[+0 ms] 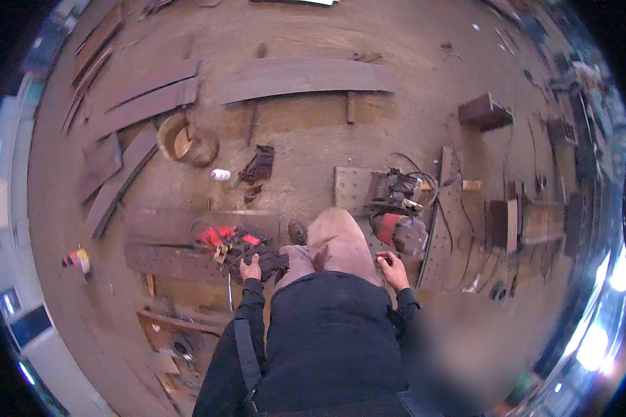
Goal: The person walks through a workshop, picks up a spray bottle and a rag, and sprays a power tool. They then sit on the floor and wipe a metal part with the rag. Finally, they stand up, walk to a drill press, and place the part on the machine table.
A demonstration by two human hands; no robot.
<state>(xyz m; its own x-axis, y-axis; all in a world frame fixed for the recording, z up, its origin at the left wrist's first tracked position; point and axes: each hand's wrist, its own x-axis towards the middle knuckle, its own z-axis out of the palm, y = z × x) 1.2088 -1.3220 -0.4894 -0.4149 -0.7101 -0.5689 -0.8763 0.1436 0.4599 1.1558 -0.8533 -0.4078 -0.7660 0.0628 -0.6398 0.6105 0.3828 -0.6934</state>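
Note:
My left hand [251, 268] is closed at the edge of a black, soft-looking bundle [271, 260], perhaps work gloves, beside my left thigh. Just beyond it lies a heap of red and black tools [233, 240] with a brass-coloured part, on a dark steel plate [146, 258] with holes. My right hand [393, 270] hangs by my right thigh, its fingers loosely bent and apart, with nothing seen in it. Close ahead of that hand is a red and black machine [400, 233]. A dark metal device with cables [394, 191] sits past it on a perforated plate [348, 187].
A round bucket [205, 147], a white bottle [220, 174] and a dark rag-like heap [260, 163] are ahead left. Long steel plates [306, 78] lie farther off. Steel sections [483, 113] and loose cables are at the right. A blurred patch covers the lower right.

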